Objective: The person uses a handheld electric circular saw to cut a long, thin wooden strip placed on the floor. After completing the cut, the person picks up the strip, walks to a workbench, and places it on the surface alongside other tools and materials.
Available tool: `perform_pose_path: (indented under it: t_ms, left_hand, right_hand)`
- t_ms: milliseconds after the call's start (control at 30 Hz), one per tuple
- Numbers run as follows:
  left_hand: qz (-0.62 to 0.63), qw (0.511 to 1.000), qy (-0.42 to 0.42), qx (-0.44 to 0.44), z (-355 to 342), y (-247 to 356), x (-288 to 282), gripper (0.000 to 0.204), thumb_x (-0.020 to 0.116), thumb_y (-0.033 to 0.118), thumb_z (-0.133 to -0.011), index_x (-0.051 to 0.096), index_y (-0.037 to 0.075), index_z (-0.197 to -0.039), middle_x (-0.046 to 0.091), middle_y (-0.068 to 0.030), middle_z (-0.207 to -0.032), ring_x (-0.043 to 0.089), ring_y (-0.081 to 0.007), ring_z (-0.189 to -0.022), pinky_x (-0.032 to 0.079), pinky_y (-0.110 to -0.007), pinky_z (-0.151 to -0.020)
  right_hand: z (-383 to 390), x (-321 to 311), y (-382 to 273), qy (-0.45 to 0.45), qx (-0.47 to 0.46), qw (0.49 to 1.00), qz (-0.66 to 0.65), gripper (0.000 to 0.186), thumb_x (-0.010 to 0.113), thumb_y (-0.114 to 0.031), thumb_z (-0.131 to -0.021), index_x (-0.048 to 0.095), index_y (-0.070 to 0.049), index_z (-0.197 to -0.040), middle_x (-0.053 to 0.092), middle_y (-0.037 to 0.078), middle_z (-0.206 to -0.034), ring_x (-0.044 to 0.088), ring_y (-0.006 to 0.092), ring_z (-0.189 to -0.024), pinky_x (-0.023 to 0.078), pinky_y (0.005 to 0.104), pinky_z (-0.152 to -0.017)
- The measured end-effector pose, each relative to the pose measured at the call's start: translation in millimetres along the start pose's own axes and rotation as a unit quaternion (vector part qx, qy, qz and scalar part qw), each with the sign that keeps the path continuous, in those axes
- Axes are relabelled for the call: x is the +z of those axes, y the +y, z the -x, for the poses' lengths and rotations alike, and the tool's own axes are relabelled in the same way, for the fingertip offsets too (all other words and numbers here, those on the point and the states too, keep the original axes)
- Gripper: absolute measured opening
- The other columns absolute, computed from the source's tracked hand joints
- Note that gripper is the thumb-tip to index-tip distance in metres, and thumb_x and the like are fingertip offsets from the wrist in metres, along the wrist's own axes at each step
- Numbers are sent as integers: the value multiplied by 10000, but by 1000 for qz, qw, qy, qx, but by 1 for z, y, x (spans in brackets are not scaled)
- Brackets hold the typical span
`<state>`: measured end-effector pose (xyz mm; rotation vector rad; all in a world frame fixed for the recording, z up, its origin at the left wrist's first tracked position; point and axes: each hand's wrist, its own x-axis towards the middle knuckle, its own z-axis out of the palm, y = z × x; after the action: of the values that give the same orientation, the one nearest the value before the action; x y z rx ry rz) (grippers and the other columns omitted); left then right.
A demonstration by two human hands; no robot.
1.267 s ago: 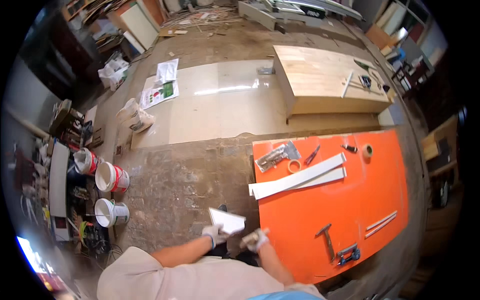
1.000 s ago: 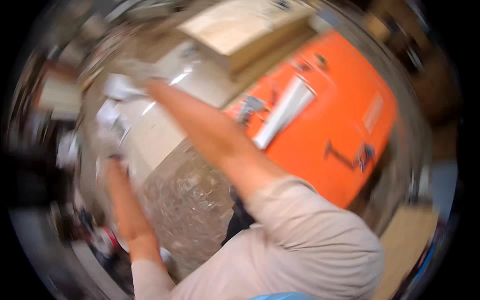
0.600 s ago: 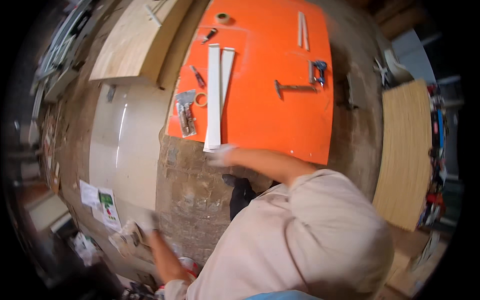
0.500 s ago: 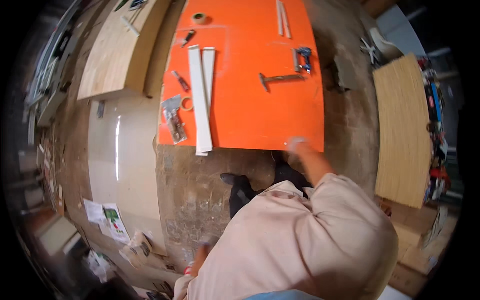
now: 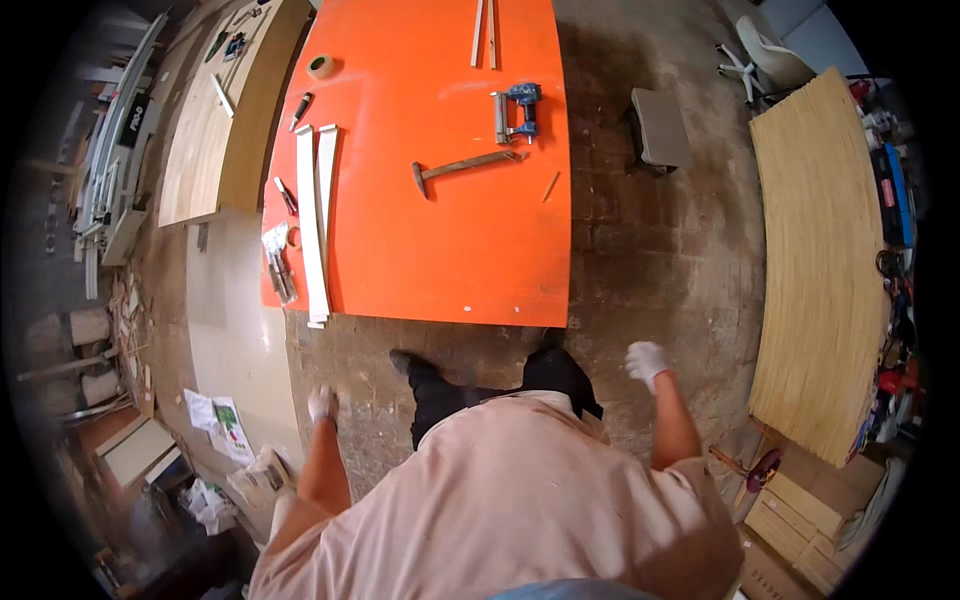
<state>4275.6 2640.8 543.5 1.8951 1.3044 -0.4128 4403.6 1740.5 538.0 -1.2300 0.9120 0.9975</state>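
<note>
My right hand (image 5: 648, 362), in a white glove, hangs past the near right corner of the orange table (image 5: 430, 260). Its fingers look curled in, and nothing shows in them. My left hand (image 5: 322, 403), also gloved in white, hangs by my left side, off the near left corner; its fingers are too small and blurred to read. Two long white strips (image 5: 312, 220) lie side by side along the table's left part, their near ends at the front edge. A hammer (image 5: 465, 164) and a blue and silver nail gun (image 5: 522, 108) rest farther right, out of reach of both hands.
Left of the strips lie a tape roll (image 5: 320, 66), a dark-handled tool (image 5: 300, 110), a knife-like tool (image 5: 287, 196) and a plastic packet (image 5: 280, 270). A grey stool (image 5: 662, 128) stands right of the table. Wooden-topped benches (image 5: 810, 270) flank both sides.
My right hand has come away from the table's near right corner and swung rightward. My left arm is now in fuller view. The view has turned, shifting the table leftward.
</note>
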Motion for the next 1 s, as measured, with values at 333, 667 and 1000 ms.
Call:
perform_pose_path:
  t_ms: [333, 667, 1000]
  left_hand:
    - [-235, 875, -186, 379, 262, 356, 288, 413, 681, 323, -1012, 717, 22, -1292, 763, -169, -1217, 717, -303, -1155, 541, -381, -993]
    - [-308, 815, -325, 368, 269, 344, 481, 416, 594, 424, -996, 767, 83, -1160, 758, -197, -1141, 711, -375, -1111, 542, -434, -985]
    - [-239, 913, -280, 174, 301, 334, 540, 384, 655, 320, -1006, 740, 29, -1242, 781, -101, -1074, 727, -201, -934, 575, -359, -853]
  right_hand:
    - [51, -64, 180, 153, -121, 979, 54, 255, 675, -279, -968, 733, -30, -969, 766, 128, -926, 744, 245, -896, 569, 422, -769]
    - [68, -282, 274, 110, 157, 980, -47, 318, 459, -398, -1066, 526, -103, -1166, 619, 201, -1226, 644, 288, -979, 531, 397, -779]
    - [25, -434, -27, 222, -17, 973, 62, 293, 608, -331, -982, 664, -56, -1065, 699, 144, -762, 739, 280, -678, 599, 452, -547]
